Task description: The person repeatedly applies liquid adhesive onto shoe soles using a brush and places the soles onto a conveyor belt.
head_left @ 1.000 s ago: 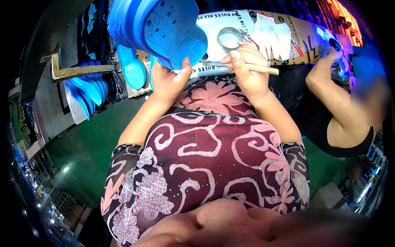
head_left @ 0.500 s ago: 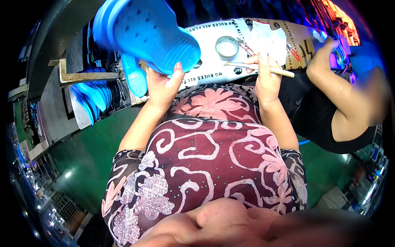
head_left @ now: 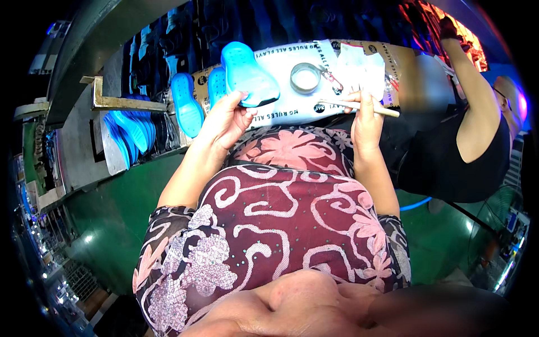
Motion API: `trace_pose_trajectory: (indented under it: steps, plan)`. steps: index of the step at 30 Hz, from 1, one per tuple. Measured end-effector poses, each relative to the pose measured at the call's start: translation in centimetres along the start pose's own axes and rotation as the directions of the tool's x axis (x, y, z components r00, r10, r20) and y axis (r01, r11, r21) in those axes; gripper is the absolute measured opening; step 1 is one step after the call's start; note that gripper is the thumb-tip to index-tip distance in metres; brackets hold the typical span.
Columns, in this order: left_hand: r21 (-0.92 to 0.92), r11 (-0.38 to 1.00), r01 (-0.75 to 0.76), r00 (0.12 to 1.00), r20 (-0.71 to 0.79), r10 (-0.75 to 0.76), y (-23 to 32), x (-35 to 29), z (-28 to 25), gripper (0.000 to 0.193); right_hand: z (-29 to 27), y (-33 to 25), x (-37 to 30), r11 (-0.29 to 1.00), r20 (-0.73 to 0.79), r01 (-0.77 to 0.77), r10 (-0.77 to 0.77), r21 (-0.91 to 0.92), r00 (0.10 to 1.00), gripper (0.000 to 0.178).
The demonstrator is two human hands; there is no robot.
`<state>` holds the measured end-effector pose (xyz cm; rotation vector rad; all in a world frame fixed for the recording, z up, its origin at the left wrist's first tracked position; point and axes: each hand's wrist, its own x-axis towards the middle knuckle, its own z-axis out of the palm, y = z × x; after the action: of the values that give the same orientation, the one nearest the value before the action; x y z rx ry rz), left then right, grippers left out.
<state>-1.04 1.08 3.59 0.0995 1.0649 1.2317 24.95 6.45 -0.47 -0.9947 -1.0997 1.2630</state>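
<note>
Left hand (head_left: 224,115) clamped on one blue clog (head_left: 247,73); right hand (head_left: 365,115) pinching one stick (head_left: 359,106); one tin (head_left: 305,77) far on worktop (head_left: 292,109).

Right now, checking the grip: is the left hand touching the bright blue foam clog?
Touching. The head view shows the left hand with its fingers closed on the bright blue foam clog at its near end.

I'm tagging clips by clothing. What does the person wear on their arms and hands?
Both forearms are bare: no gloves, rings or watch show on the left hand or right hand. Short sheer sleeves in maroon with pale pink swirls and flowers end above the elbows.
</note>
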Motion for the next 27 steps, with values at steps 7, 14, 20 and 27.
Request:
trace_pose_trajectory:
  steps: [7, 14, 20, 27]
  plan:
    - [0.351, 0.929, -0.12, 0.804, 0.582, -0.116, 3.4, -4.0, 4.6, 0.059, -1.2, 1.5, -1.0, 1.0, -0.097, -0.014, 0.012, -0.016, 0.995, 0.043]
    - [0.393, 0.892, -0.223, 0.401, 0.871, -0.283, 6.5, 3.2, 23.1, 0.046, -2.4, 1.3, -1.4, 0.999, -0.199, -0.047, 0.046, 0.0, 0.979, 0.043]
    - [0.119, 0.989, -0.089, 0.532, 0.845, -0.054, 3.4, 6.8, 39.1, 0.04, -6.1, 0.7, -0.7, 0.996, -0.234, -0.048, 0.064, 0.077, 0.97, 0.039]
    - [0.491, 0.801, -0.344, 0.58, 0.781, -0.23, 3.1, 7.5, 20.4, 0.055, -3.9, 2.0, -1.4, 0.988, -0.201, -0.078, 0.104, 0.136, 0.974, 0.038]
